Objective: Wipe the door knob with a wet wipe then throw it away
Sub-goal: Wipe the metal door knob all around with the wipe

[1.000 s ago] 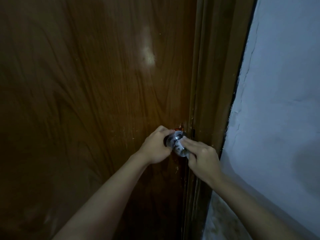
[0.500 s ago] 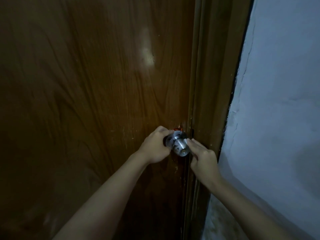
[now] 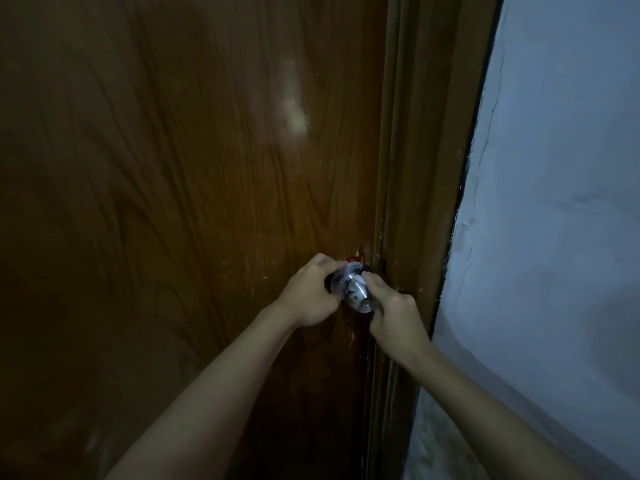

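The door knob (image 3: 354, 293), a polished metal one, is set at the right edge of the wooden door (image 3: 180, 202), just beside the door frame (image 3: 412, 202), and its axis is seen to stick out from the door face toward the camera. A pale, glossy patch on the knob's left shoulder is taken to be the wet wipe (image 3: 341, 279), though in the dim light it cannot be told apart from a reflection with certainty. The knob is flanked closely by both hands, so neither is clearly nearer. The left hand (image 3: 311, 294) is curled against the knob's left side, fingers bent and closed around its base, seemingly pressing the wipe there. The right hand (image 3: 393, 315) is brought in from lower right, its fingers folded and touching the knob's right side; whether anything is held in it cannot be told. The next move is judged to turn on this: the wipe must be carried around the knob's axis, so a rotating rub is called for. A small red mark (image 3: 356, 259) shows above the knob. No brand, label or readable writing is seen. A pale wall (image 3: 554, 237) lies further right.
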The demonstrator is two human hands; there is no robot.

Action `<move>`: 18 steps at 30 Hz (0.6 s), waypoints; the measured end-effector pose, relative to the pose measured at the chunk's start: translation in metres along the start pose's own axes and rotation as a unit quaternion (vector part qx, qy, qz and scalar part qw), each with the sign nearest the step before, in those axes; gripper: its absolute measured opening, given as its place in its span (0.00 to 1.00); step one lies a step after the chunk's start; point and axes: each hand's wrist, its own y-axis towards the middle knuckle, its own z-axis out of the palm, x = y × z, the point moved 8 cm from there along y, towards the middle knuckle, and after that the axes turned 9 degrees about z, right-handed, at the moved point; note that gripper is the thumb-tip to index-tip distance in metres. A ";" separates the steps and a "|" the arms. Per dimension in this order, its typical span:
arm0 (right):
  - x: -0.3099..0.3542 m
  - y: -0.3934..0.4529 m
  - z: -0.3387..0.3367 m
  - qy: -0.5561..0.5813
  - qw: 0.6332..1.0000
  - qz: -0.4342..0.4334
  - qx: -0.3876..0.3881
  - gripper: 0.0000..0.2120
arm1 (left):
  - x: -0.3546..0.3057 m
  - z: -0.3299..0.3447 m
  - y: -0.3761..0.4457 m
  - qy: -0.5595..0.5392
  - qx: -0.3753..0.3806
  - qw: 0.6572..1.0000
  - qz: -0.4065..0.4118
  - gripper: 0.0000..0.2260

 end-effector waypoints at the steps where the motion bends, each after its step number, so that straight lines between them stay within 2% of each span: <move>1: -0.001 0.001 -0.001 -0.008 1.000 -0.002 0.001 0.26 | 0.000 0.000 0.000 -0.002 0.002 1.000 -0.002 0.25; 6: 0.016 -0.019 0.013 -0.129 0.982 -0.138 0.027 0.28 | 0.003 0.002 0.000 0.002 0.010 1.000 -0.006 0.26; 8: 0.018 -0.022 0.002 -0.107 0.984 -0.139 0.000 0.24 | 0.002 0.002 -0.001 0.004 0.013 1.000 -0.004 0.26; 11: 0.015 -0.011 -0.024 -0.047 0.993 -0.084 -0.073 0.20 | 0.002 0.002 -0.001 0.008 0.014 1.000 -0.003 0.26; 12: 0.014 -0.005 -0.024 -0.045 0.994 -0.069 -0.068 0.20 | 0.003 0.001 0.000 0.009 0.013 1.000 -0.002 0.26; 15: 0.009 0.002 0.001 -0.067 0.996 -0.053 0.011 0.23 | 0.004 0.002 0.001 0.011 0.014 1.000 0.000 0.26; 18: 0.008 -0.012 0.014 -0.095 0.988 -0.122 0.019 0.26 | 0.006 0.002 0.001 0.016 0.016 1.000 0.004 0.26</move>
